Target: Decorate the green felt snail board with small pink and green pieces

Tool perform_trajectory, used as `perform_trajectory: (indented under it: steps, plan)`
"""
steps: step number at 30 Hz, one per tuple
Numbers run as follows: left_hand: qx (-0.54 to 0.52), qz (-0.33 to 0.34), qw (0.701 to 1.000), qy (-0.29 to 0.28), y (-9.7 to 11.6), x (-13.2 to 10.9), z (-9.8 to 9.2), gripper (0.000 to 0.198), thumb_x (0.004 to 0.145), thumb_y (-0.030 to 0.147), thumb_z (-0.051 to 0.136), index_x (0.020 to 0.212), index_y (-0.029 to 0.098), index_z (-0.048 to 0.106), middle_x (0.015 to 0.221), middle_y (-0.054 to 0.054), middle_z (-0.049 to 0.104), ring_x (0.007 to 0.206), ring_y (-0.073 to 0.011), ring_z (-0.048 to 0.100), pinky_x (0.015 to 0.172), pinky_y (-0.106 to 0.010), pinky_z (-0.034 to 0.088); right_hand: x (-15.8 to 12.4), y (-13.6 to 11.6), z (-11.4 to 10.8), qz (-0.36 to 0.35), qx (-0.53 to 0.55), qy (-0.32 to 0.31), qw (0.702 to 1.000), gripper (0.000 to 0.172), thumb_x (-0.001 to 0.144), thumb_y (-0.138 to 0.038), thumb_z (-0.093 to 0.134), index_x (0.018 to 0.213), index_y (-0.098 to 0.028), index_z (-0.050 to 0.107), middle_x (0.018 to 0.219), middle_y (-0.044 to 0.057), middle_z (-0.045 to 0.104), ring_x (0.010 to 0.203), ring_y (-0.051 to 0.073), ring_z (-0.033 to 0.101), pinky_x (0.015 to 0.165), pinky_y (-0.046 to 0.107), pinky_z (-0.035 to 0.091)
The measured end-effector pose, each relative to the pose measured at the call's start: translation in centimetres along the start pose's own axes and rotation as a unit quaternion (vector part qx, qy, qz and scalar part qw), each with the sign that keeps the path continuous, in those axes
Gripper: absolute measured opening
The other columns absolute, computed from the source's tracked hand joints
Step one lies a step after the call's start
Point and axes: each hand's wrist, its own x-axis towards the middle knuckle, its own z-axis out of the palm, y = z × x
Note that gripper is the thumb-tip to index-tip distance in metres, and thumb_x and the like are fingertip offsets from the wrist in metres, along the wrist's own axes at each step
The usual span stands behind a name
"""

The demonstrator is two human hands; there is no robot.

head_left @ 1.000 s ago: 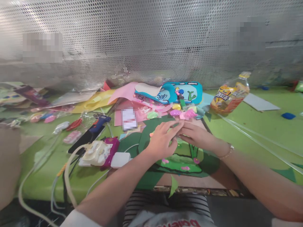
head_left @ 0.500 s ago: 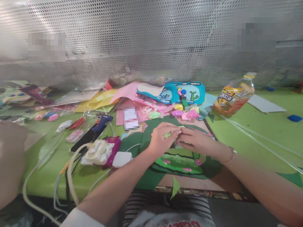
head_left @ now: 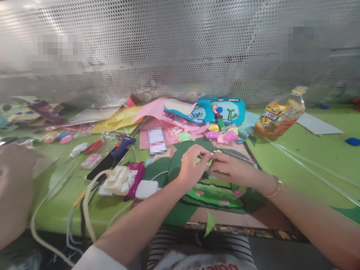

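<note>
My left hand [head_left: 193, 165] and my right hand [head_left: 233, 169] meet fingertip to fingertip over a dark green foam sheet [head_left: 180, 161] at the table's near edge. The fingers of both are curled into a pinch around a tiny light-green piece [head_left: 216, 152]; too little of it shows for me to name it. Below the hands lies a lighter green foam picture [head_left: 215, 192] with black outlines and small pink flowers. A bracelet circles my right wrist.
A blue cartoon pencil case [head_left: 225, 109], pink and yellow paper sheets [head_left: 120, 117] and small bright foam shapes lie behind. A blue glue gun [head_left: 123, 144], black phone [head_left: 105, 163], pink case [head_left: 134, 175] and white charger [head_left: 144, 189] sit left. A tilted drink bottle [head_left: 277, 114] stands right. Perforated metal screen behind.
Both hands lifted their flattened fingers off the green sheet and curled them together into a pinch on a small piece. The camera shifted slightly.
</note>
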Motion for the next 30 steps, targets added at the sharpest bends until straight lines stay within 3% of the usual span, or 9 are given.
perform_trajectory:
  steps: [3, 6, 10, 16, 19, 21, 24, 26, 30]
  plan:
    - [-0.097, -0.109, 0.988, 0.044, -0.7, 0.5, 0.1, 0.020, 0.086, 0.031, 0.052, 0.071, 0.018, 0.051, 0.066, 0.002, 0.051, 0.064, -0.0095, 0.048, 0.065, -0.023, 0.040, -0.1, 0.2, 0.0, 0.016, 0.015, -0.006, 1.000, 0.011, 0.090, -0.018, 0.048, 0.092, -0.020, 0.059, 0.111, 0.009, 0.054, 0.093, 0.016, 0.058, 0.081, 0.032, 0.052]
    - [-0.255, -0.225, 0.934, 0.107, -1.3, 1.0, 0.2, 0.032, 0.086, 0.039, 0.053, 0.066, 0.018, 0.040, 0.057, 0.006, 0.039, 0.054, -0.0066, 0.038, 0.057, -0.021, 0.035, -0.1, 0.2, -0.1, 0.028, 0.023, -0.016, 0.999, 0.011, 0.090, -0.019, 0.047, 0.092, -0.021, 0.058, 0.114, 0.009, 0.054, 0.095, 0.017, 0.059, 0.083, 0.034, 0.052]
    - [-0.369, -0.289, 0.870, 0.150, -1.2, 1.3, 0.1, 0.045, 0.080, 0.045, 0.061, 0.060, 0.019, 0.030, 0.053, 0.008, 0.028, 0.047, -0.0044, 0.029, 0.048, -0.020, 0.028, 0.0, 0.0, -0.2, 0.036, 0.041, -0.025, 0.998, 0.013, 0.091, -0.018, 0.046, 0.091, -0.020, 0.060, 0.114, 0.009, 0.055, 0.097, 0.017, 0.059, 0.085, 0.034, 0.051]
    - [-0.355, -0.293, 0.865, 0.198, -1.2, 1.4, -0.3, 0.040, 0.076, 0.042, 0.067, 0.064, 0.018, 0.036, 0.046, 0.011, 0.021, 0.041, -0.0036, 0.022, 0.043, -0.019, 0.022, 0.0, 0.0, -0.3, 0.047, 0.045, -0.040, 0.997, 0.014, 0.092, -0.020, 0.045, 0.091, -0.020, 0.059, 0.114, 0.009, 0.056, 0.100, 0.017, 0.059, 0.087, 0.034, 0.051]
    - [-0.318, -0.278, 0.883, 0.207, -1.4, 1.5, -0.5, 0.018, 0.078, 0.027, 0.064, 0.089, 0.019, 0.052, 0.053, 0.009, 0.041, 0.046, -0.0036, 0.037, 0.048, -0.016, 0.032, -0.1, 0.2, -0.1, 0.049, 0.049, -0.039, 0.997, 0.014, 0.091, -0.020, 0.045, 0.090, -0.020, 0.059, 0.114, 0.009, 0.055, 0.100, 0.017, 0.059, 0.087, 0.034, 0.051]
    - [-0.278, -0.263, 0.904, 0.191, -1.5, 1.4, -0.4, 0.033, 0.078, 0.019, 0.060, 0.110, 0.022, 0.051, 0.084, 0.000, 0.062, 0.069, -0.0061, 0.056, 0.062, -0.018, 0.043, -0.2, 0.2, -0.1, 0.044, 0.046, -0.037, 0.997, 0.013, 0.091, -0.020, 0.045, 0.091, -0.020, 0.059, 0.114, 0.009, 0.055, 0.099, 0.017, 0.059, 0.087, 0.034, 0.051]
    - [-0.217, -0.253, 0.933, 0.135, -1.4, 1.1, -0.2, 0.046, 0.077, 0.018, 0.059, 0.122, 0.026, 0.049, 0.132, -0.006, 0.051, 0.109, -0.0151, 0.055, 0.081, -0.025, 0.047, -0.2, 0.4, -0.2, 0.032, 0.033, -0.018, 0.999, 0.012, 0.091, -0.020, 0.046, 0.091, -0.020, 0.058, 0.111, 0.009, 0.057, 0.099, 0.017, 0.059, 0.085, 0.032, 0.051]
    - [-0.202, -0.245, 0.944, 0.084, -1.2, 0.9, 0.1, 0.036, 0.078, 0.022, 0.059, 0.114, 0.022, 0.056, 0.130, -0.007, 0.053, 0.112, -0.0180, 0.054, 0.085, -0.028, 0.046, -0.1, 0.4, -0.4, 0.035, 0.020, 0.008, 0.999, 0.012, 0.090, -0.019, 0.047, 0.090, -0.021, 0.059, 0.108, 0.009, 0.058, 0.098, 0.017, 0.060, 0.083, 0.032, 0.052]
    - [-0.210, -0.215, 0.953, -0.035, -0.8, 0.6, 0.4, 0.023, 0.079, 0.036, 0.061, 0.090, 0.016, 0.063, 0.094, -0.006, 0.067, 0.089, -0.0155, 0.062, 0.079, -0.026, 0.048, 0.0, 0.7, -0.6, 0.068, -0.010, 0.084, 0.994, 0.012, 0.089, -0.019, 0.047, 0.090, -0.021, 0.059, 0.103, 0.009, 0.062, 0.097, 0.019, 0.060, 0.083, 0.035, 0.052]
